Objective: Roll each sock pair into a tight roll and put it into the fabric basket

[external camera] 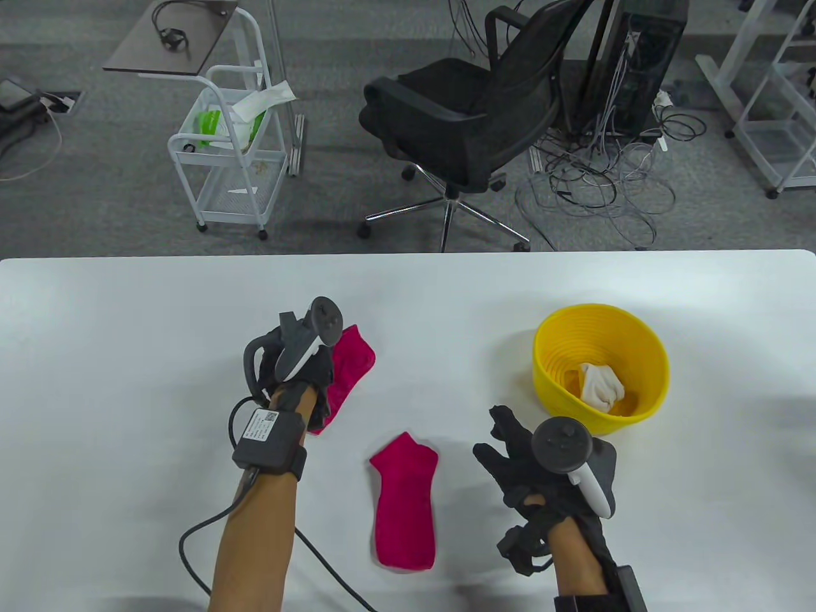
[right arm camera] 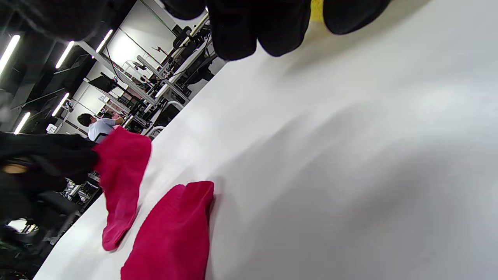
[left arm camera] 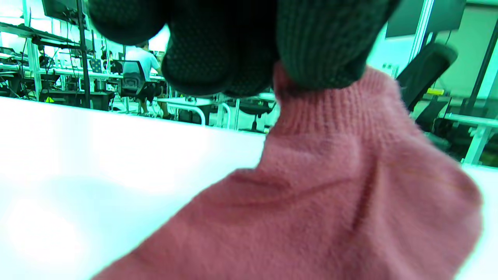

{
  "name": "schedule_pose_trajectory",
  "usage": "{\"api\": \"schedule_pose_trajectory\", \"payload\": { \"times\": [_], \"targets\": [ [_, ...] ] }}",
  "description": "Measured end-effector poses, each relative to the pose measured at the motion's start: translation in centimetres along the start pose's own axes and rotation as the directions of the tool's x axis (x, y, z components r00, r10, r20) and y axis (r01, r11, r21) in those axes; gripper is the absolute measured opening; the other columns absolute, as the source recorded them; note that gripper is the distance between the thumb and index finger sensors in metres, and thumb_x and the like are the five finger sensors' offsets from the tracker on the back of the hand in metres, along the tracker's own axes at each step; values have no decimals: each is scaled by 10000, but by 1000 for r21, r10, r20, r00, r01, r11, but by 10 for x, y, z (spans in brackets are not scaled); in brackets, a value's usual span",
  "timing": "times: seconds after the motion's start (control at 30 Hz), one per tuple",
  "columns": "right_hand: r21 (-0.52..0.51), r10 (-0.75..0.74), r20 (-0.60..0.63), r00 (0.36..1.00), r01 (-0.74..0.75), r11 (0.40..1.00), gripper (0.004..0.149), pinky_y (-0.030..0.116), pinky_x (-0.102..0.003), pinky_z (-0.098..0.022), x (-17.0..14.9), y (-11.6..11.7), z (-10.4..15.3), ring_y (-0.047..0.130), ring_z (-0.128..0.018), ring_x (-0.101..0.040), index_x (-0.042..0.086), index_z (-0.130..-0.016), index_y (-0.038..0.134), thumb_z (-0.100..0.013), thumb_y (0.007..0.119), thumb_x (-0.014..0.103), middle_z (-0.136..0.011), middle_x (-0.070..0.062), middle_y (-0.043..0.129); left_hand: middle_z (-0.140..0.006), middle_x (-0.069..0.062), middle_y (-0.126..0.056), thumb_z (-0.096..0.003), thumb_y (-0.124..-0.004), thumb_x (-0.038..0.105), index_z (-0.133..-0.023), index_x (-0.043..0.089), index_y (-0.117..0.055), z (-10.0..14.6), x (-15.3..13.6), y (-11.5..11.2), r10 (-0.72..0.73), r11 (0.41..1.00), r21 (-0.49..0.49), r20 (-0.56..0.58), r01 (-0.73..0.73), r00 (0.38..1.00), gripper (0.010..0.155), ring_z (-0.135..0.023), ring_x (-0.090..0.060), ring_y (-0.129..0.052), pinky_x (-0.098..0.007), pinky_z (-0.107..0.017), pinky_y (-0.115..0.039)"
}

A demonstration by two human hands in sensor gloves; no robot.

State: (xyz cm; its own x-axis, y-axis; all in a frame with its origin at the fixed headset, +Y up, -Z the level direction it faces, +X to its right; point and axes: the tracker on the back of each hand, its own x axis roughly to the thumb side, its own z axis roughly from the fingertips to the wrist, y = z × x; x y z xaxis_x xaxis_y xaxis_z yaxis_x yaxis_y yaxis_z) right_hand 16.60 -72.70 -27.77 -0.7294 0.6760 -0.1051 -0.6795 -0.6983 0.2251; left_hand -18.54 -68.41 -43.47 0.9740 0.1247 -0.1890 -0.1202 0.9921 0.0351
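Two magenta socks are out on the white table [external camera: 127, 319]. One sock [external camera: 407, 503] lies flat near the front edge. My left hand [external camera: 306, 370] pinches the other sock [external camera: 347, 366] by its cuff and holds it lifted, its toe end still down on the table; close up, the gloved fingertips [left arm camera: 319, 50] clamp the ribbed cuff [left arm camera: 330, 109]. My right hand [external camera: 510, 452] hovers with fingers spread, holding nothing, between the flat sock and the yellow basket [external camera: 650, 357]. A rolled white sock pair [external camera: 600, 384] sits inside the basket.
Beyond the table's far edge stand a black office chair [external camera: 472, 108], a white wire cart [external camera: 229, 146] and a tangle of cables [external camera: 599, 185] on the floor. A cable from my left wrist trails across the table's front [external camera: 191, 542].
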Motion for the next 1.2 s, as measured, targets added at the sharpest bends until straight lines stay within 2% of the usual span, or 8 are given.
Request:
{"api": "schedule_pose_trajectory", "payload": {
  "times": [0.1, 0.33, 0.57, 0.7, 0.8, 0.87, 1.07, 1.2],
  "targets": [
    [0, -14, 11, 1000, 14, 1000, 806, 548, -630, -690, 1, 0, 1, 616, -1045, -358, 289, -1071, 374, -414, 650, 666, -1112, -43, 600, -783, 1, -942, -361, -842, 386, -759, 307, -904, 18, -8, 34, 82, 995, 61, 27, -83, 996, 411, -644, -218, -939, -458, -541, -711],
    [-6, -33, 30, 999, 33, 999, 804, 550, -630, -689, 3, -3, 3, 619, -1044, -356, 289, -1070, 375, -415, 648, 666, -1111, -45, 602, -772, -3, -957, -362, -843, 404, -759, 304, -908, 69, -8, 95, 124, 969, 195, 136, -149, 983, 414, -627, -219, -958, -461, -531, -724],
    [-9, -57, 25, 998, 58, 998, 803, 550, -629, -689, 0, -6, 2, 621, -1044, -357, 289, -1071, 377, -415, 646, 666, -1111, -47, 602, -746, -26, -976, -370, -842, 423, -755, 275, -921, 130, 1, 133, 210, 954, 155, 260, -255, 942, 419, -594, -233, -975, -467, -511, -737],
    [-5, -56, 22, 998, 56, 998, 803, 550, -628, -691, 1, -6, 2, 621, -1044, -357, 290, -1072, 377, -415, 644, 667, -1112, -47, 603, -728, -47, -975, -381, -823, 426, -761, 246, -909, 167, 11, 134, 197, 971, 67, 327, -231, 924, 429, -562, -242, -974, -470, -500, -740],
    [-3, -62, 22, 998, 62, 998, 803, 550, -628, -691, 1, -6, 2, 621, -1045, -356, 289, -1072, 377, -416, 644, 667, -1112, -49, 604, -703, -51, -984, -380, -814, 445, -749, 240, -913, 192, 17, 125, 207, 970, 47, 363, -240, 908, 434, -527, -233, -983, -464, -477, -755],
    [1, -63, 21, 998, 63, 998, 802, 550, -627, -692, 1, -5, 1, 622, -1044, -357, 291, -1072, 376, -416, 644, 667, -1112, -40, 604, -686, -55, -993, -377, -819, 448, -740, 233, -922, 209, 22, 114, 245, 965, -5, 366, -261, 898, 434, -509, -237, -988, -464, -465, -760],
    [21, -53, 10, 999, 53, 998, 802, 549, -626, -695, 2, -2, -1, 622, -1047, -354, 296, -1074, 375, -416, 642, 669, -1115, -38, 603, -664, -62, -1006, -375, -826, 447, -728, 226, -936, 241, 29, 96, 276, 961, -79, 367, -266, 889, 431, -481, -234, -999, -458, -446, -773],
    [31, -49, 3, 999, 49, 998, 799, 548, -624, -699, 2, -1, -2, 621, -1050, -351, 300, -1074, 378, -417, 640, 671, -1118, -33, 601, -666, -67, -1007, -377, -828, 443, -727, 222, -940, 253, 31, 87, 301, 954, -123, 365, -275, 881, 429, -483, -240, -1001, -464, -451, -770]
  ]
}}
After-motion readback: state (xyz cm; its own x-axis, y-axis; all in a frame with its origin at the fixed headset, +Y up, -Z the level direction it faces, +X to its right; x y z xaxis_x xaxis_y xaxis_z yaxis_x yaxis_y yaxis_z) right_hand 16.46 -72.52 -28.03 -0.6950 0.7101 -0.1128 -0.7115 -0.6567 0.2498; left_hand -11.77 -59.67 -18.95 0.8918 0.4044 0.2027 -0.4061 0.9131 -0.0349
